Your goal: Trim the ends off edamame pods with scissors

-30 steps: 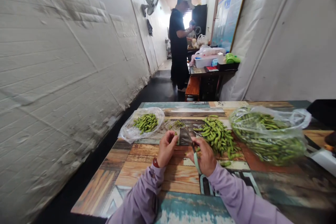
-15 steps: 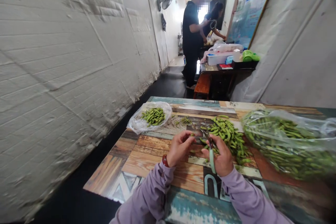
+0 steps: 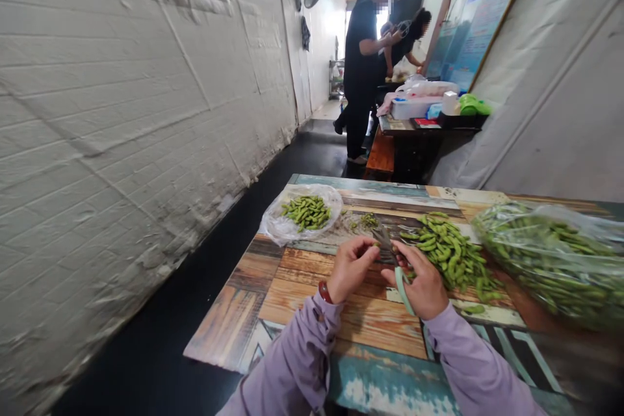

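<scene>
My left hand [image 3: 351,266] pinches a small green pod at its fingertips, just over the painted wooden table [image 3: 341,312]. My right hand [image 3: 423,283] grips scissors [image 3: 392,259] with pale green handles, the blades pointing at the pod. Right of my hands lies a loose pile of edamame pods [image 3: 451,253]. A clear bag with a few pods [image 3: 305,213] lies open at the table's far left. A small heap of cut tips [image 3: 368,221] sits between bag and pile.
A large plastic bag full of pods [image 3: 556,257] fills the table's right side. A peeling white wall runs along the left beside a dark aisle. Two people [image 3: 363,58] stand at a cluttered desk [image 3: 429,120] farther back, with a wooden stool [image 3: 381,155] beside it.
The view has swung left, so the table has shifted right in the frame. My hands stay together, scissors blades now close to the pod. A second person has appeared at the back.
</scene>
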Action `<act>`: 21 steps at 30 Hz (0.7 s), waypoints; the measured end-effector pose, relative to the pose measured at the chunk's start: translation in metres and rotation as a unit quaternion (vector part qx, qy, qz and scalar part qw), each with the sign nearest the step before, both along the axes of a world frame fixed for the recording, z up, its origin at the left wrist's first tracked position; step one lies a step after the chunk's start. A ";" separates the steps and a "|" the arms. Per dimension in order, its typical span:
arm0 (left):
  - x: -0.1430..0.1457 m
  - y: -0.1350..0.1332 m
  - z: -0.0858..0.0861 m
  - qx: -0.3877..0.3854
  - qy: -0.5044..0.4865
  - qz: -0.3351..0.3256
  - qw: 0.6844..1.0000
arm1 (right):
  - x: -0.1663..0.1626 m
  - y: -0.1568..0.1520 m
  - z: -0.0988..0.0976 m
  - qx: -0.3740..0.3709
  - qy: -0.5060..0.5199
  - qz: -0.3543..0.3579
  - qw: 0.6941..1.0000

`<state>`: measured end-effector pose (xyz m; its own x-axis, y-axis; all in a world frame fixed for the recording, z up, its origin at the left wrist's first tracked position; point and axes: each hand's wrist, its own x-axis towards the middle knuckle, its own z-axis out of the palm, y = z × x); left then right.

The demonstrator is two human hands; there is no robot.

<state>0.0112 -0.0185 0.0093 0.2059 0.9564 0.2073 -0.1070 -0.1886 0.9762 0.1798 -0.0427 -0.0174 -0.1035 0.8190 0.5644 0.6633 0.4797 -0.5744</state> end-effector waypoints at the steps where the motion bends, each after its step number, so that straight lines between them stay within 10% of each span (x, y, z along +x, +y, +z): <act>1: 0.000 0.000 0.000 0.005 0.002 -0.001 1.000 | 0.001 0.000 -0.002 -0.007 -0.012 0.002 1.000; 11: 0.003 -0.040 0.001 0.014 0.000 -0.060 0.998 | 0.006 -0.056 -0.004 -0.029 -0.025 -0.006 0.999; 21: 0.018 -0.119 0.041 0.041 0.046 -0.060 0.996 | 0.035 -0.134 0.031 0.000 -0.073 -0.007 0.997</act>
<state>0.0292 -0.1378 0.0503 0.3401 0.9041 0.2588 -0.0455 -0.2591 0.9648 0.2147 -0.1765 0.0131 -0.1723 0.8215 0.5435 0.7466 0.4689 -0.4720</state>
